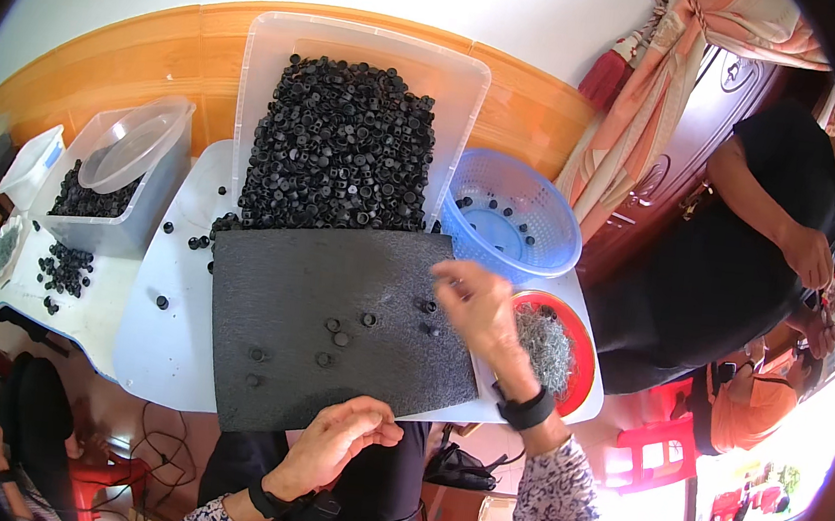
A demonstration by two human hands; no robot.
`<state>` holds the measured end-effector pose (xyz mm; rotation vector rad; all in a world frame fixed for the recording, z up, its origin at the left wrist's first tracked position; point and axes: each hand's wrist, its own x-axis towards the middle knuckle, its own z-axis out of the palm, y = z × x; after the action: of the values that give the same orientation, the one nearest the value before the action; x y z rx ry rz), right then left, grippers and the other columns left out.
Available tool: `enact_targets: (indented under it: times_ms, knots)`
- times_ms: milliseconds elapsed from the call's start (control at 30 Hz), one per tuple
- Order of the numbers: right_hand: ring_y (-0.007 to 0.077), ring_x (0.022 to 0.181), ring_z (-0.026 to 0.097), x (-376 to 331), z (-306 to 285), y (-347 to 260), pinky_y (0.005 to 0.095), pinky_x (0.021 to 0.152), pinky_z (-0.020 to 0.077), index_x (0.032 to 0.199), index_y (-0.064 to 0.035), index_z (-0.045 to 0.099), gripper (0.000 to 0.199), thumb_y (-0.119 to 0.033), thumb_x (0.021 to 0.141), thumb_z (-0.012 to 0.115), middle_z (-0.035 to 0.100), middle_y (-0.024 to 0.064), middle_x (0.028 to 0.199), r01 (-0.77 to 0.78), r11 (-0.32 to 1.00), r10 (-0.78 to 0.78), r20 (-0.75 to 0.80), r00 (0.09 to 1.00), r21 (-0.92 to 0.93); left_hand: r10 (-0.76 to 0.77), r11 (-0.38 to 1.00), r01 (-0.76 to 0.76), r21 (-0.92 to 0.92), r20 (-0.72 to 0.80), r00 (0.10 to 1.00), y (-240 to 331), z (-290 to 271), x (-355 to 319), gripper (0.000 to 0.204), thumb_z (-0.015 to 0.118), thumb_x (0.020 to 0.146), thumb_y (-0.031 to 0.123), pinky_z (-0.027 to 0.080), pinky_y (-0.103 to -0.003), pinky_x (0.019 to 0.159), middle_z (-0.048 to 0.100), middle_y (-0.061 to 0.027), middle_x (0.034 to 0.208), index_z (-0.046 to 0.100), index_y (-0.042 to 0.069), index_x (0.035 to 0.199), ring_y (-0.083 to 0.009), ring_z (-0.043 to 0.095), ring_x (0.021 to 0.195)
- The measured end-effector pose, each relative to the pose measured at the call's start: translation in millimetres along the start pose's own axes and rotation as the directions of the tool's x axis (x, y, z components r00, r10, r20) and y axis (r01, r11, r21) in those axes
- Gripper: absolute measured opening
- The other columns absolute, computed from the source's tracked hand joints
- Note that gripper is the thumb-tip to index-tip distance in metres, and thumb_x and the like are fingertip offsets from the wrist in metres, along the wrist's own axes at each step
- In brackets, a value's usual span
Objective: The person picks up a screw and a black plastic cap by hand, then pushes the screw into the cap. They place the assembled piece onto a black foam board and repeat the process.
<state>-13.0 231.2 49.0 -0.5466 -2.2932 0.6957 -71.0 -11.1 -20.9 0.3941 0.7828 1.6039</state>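
Roughly eight small black caps lie scattered on a dark foam mat in the head view, beyond the left hand and to the left of the right hand. The right hand hovers above the mat's right side, fingers bent and blurred, two caps just beside it; whether it pinches anything, I cannot tell. The left hand is loosely curled, fingers close together, over the mat's near edge; its hollow is partly hidden, so its contents are unclear.

Farther off, left of the right hand, a translucent bin holds a great heap of caps. Beyond the right hand sits a blue plastic basket with a few caps inside; just right of its wrist is a red-rimmed bowl of tangled silvery pieces.

The mat's near corner, left of the left hand, juts past the white table; pressure there could tip it and roll caps toward the lap. A careless swing of the right forearm might knock the bowl and spill its silvery pieces. Caps heaped against the mat's far edge could slide down if the bin is bumped.
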Motion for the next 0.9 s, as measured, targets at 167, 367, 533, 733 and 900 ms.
enact_targets:
  times_ms: [167, 367, 533, 733, 900]
  knots:
    - [0.0249, 0.070, 0.069, -29.6, 35.1, -27.6, 0.0339, 0.068, 0.0556, 0.110, -0.0042, 0.064, 0.035, -0.001, 0.076, 0.069, 0.067, 0.0149, 0.094, 0.039, 0.997, -0.053, 0.225, 0.973, 0.067, 0.018, 0.998, -0.017, 0.054, -0.007, 1.000, 0.4, 0.1, -3.0, 0.024, 0.043, 0.099, 0.009, 0.047, -0.039, 0.096, 0.064, -0.0186, 0.105, 0.057, -0.007, 0.111, -0.0265, 0.063, 0.102]
    - [0.0255, 0.072, 0.068, -37.2, 55.1, -21.1, 0.0357, 0.067, 0.0561, 0.105, -0.0013, 0.064, 0.029, 0.002, 0.076, 0.067, 0.062, 0.0125, 0.096, 0.155, 0.988, -0.150, 0.238, 0.960, -0.005, 0.049, 0.997, -0.048, 0.053, -0.015, 0.999, 2.8, 4.5, -2.5, 0.023, 0.044, 0.099, 0.009, 0.046, -0.040, 0.097, 0.064, -0.0181, 0.101, 0.057, -0.006, 0.110, -0.0266, 0.062, 0.102]
    - [0.0204, 0.071, 0.067, -41.2, 46.6, -29.3, 0.0300, 0.066, 0.0558, 0.100, -0.0009, 0.067, 0.026, 0.003, 0.074, 0.068, 0.063, 0.0113, 0.089, 0.009, 0.990, -0.039, 0.203, 0.978, 0.143, 0.045, 0.995, -0.041, 0.086, -0.038, 0.998, 8.4, 3.2, -2.5, 0.021, 0.045, 0.098, 0.010, 0.045, -0.041, 0.098, 0.065, -0.0173, 0.100, 0.058, -0.004, 0.108, -0.0261, 0.062, 0.102]
    - [0.0185, 0.071, 0.067, -62.4, 25.6, -35.1, 0.0285, 0.066, 0.0553, 0.100, -0.0005, 0.067, 0.026, 0.003, 0.074, 0.068, 0.063, 0.0103, 0.089, -0.081, 0.964, 0.046, 0.140, 0.989, 0.252, 0.099, 0.994, -0.096, 0.058, -0.054, 0.994, 9.0, 5.8, 4.9, 0.021, 0.045, 0.100, 0.011, 0.049, -0.036, 0.094, 0.067, -0.0159, 0.098, 0.057, -0.003, 0.109, -0.0221, 0.064, 0.097]
    - [0.0275, 0.068, 0.066, -80.1, 34.2, -19.6, 0.0363, 0.064, 0.0541, 0.096, -0.0003, 0.066, 0.022, 0.003, 0.074, 0.065, 0.062, 0.0145, 0.090, -0.035, 0.991, 0.031, 0.034, 0.999, 0.129, 0.130, 0.991, -0.129, 0.038, -0.031, 0.991, 6.2, 5.1, 5.3, 0.020, 0.046, 0.100, 0.011, 0.049, -0.037, 0.094, 0.067, -0.0165, 0.099, 0.057, -0.003, 0.109, -0.0233, 0.065, 0.097]
